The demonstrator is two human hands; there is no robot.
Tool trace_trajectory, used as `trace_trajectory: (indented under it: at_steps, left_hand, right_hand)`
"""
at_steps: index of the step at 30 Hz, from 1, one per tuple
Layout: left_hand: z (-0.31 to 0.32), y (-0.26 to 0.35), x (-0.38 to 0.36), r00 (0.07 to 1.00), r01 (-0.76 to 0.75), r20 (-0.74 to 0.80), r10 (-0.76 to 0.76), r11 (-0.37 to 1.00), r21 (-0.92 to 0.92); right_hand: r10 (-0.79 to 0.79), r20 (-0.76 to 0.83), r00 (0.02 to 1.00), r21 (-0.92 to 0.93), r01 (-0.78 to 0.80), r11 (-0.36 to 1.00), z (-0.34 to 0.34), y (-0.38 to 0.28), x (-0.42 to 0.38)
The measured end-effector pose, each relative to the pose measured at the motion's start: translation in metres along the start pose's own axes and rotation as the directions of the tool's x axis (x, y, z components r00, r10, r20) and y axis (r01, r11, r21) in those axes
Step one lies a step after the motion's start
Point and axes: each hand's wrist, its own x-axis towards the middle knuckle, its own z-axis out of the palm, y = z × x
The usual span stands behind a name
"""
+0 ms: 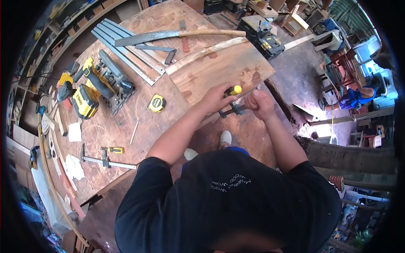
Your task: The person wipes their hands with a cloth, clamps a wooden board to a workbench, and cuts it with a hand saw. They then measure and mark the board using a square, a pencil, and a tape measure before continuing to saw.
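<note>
Over the near edge of a wide wooden board, a bar clamp with a yellow handle is held with its handle pointing up. My left hand is closed around the clamp beside the yellow handle, its fingertips partly hidden. Closed in a fist, my right hand is at the right end of the clamp's bar, covering that end. The board lies flat on the workbench, with rough bark-like colour along its far edge. A handsaw with a long wooden handle lies across the bench beyond it.
Left of the board are a yellow cordless circular saw, a tape measure, a pencil and a second bar clamp. Metal rails lie behind. A black toolbox stands beyond; another person sits at far right.
</note>
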Motion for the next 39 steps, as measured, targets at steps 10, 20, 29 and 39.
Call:
trace_trajectory:
  at_steps: [10,20,29,39]
  left_hand:
    - [0.016,0.005,0.006,0.995,-0.065,-0.056,0.077,0.98,0.19]
    - [0.011,-0.013,0.008,0.968,0.076,0.237,-0.081,0.997,0.029]
    - [0.008,0.001,-0.006,0.952,0.135,0.286,-0.108,0.988,-0.076]
    - [0.01,0.001,-0.018,0.931,0.013,0.364,0.004,0.999,-0.046]
  right_hand:
    - [0.013,0.068,0.998,-0.037,-0.011,0.999,-0.008,-0.011,-0.007]
    - [0.076,0.04,0.996,0.011,-0.076,0.997,-0.009,-0.017,-0.005]
    - [0.083,0.087,0.993,-0.027,-0.081,0.996,-0.017,-0.016,-0.014]
    - [0.016,0.046,0.999,-0.015,-0.015,1.0,-0.013,-0.01,-0.034]
